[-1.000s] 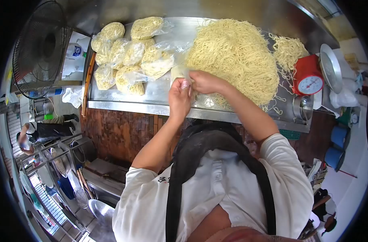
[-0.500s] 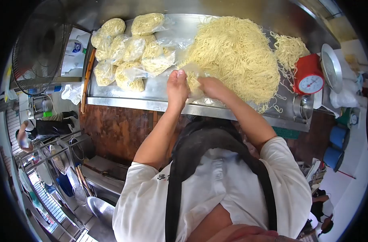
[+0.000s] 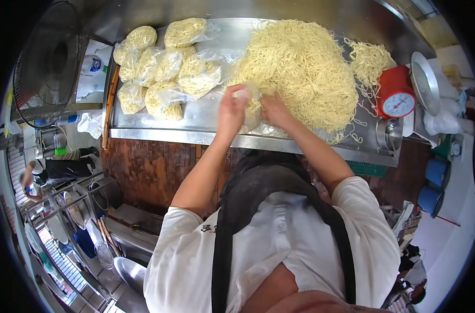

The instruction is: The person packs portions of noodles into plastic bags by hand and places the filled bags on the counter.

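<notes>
A clear plastic bag of noodles [image 3: 252, 112] is at the front edge of the steel table, between my hands. My left hand [image 3: 231, 112] is closed on the bag's left side near its top. On its other side, my right hand [image 3: 276, 112] has curled fingers against the bag's right edge; the fingertips are partly hidden. Right behind it rises a big heap of loose yellow noodles [image 3: 305, 73]. To the left lie several filled noodle bags [image 3: 198, 75] in a cluster.
At the right end stand a red dial scale [image 3: 397, 94] with a metal pan [image 3: 425, 83] and a small noodle pile [image 3: 370, 62]. A metal bowl [image 3: 389, 134] sits at the front right corner. Wooden sticks [image 3: 110, 107] line the left edge. A person [image 3: 60, 167] is at far left.
My left hand's fingers have shifted at the bag's top, and its thumb no longer points up. The right hand remains at the bag's right side. The whole view has shifted slightly.
</notes>
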`<control>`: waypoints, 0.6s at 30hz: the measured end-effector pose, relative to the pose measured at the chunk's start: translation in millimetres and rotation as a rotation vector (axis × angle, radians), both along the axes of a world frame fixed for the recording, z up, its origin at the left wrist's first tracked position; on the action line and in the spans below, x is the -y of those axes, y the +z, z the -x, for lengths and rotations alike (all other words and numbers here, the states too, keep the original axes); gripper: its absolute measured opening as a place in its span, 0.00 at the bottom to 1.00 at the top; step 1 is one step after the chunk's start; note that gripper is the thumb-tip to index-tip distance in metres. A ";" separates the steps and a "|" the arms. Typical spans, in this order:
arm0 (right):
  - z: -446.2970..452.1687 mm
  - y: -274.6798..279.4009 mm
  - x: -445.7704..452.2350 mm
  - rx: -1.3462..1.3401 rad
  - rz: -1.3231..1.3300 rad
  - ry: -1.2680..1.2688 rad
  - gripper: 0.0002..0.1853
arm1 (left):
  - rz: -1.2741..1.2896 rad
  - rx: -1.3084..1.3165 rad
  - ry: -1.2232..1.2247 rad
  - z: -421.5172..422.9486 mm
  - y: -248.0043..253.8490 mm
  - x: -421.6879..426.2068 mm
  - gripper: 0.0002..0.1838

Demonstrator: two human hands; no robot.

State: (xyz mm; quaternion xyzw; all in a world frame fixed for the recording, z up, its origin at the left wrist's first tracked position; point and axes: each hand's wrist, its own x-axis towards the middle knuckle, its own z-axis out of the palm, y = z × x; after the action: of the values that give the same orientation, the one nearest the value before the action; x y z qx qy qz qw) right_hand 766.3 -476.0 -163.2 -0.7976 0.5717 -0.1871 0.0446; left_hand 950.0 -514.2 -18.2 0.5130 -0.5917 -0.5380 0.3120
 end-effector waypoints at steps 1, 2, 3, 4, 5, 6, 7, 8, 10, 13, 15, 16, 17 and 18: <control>4.5 1.7 8.0 0.134 -0.219 0.016 0.17 | 0.128 0.193 -0.166 2.4 -7.1 -0.4 0.15; 12.3 4.5 13.9 0.267 -0.440 0.030 0.16 | 0.254 0.384 -0.335 7.7 -22.8 -2.5 0.15; 19.7 13.8 16.5 0.397 -0.658 0.042 0.16 | 0.385 0.571 -0.504 14.2 -38.1 -3.8 0.16; 26.1 39.7 15.2 0.416 -0.720 0.086 0.14 | 0.343 0.605 -0.539 16.6 -54.2 -1.5 0.14; 30.7 79.5 12.8 0.433 -0.783 0.134 0.12 | 0.302 0.639 -0.575 19.0 -70.2 0.7 0.13; 35.0 105.1 12.0 0.449 -0.847 0.181 0.10 | 0.348 0.638 -0.609 16.3 -92.3 9.1 0.12; 42.2 111.0 13.2 0.384 -0.860 0.177 0.09 | 0.393 0.635 -0.644 14.6 -89.1 13.2 0.11; 52.3 113.5 14.2 0.321 -0.877 0.174 0.08 | 0.377 0.540 -0.668 6.5 -85.6 12.7 0.10; 75.2 118.2 16.4 0.184 -0.775 0.135 0.07 | 0.341 0.550 -0.650 -16.4 -79.1 13.6 0.10; 101.1 119.9 20.6 0.012 -0.493 -0.093 0.08 | 0.343 0.582 -0.509 -58.2 -82.1 13.0 0.08; 102.7 103.2 21.3 -0.035 -0.388 -0.410 0.10 | 0.354 0.590 -0.346 -77.9 -85.6 6.5 0.10; 80.8 96.0 7.3 -0.332 -0.203 -0.478 0.20 | 0.369 0.433 -0.293 -79.0 -73.6 -2.1 0.14; 62.4 89.0 4.6 -0.351 -0.244 -0.445 0.25 | 0.233 0.240 -0.156 -79.3 -72.2 -14.7 0.13; 35.6 92.8 6.0 -0.371 -0.284 -0.414 0.31 | 0.100 0.046 -0.021 -75.3 -71.3 -24.8 0.12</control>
State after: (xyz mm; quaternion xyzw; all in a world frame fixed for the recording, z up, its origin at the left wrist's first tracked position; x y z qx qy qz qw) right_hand 730.7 -482.0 -70.5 -0.6705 0.7408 0.0382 0.0114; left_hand 1025.3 -489.4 -89.5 0.5029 -0.6302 -0.4988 0.3180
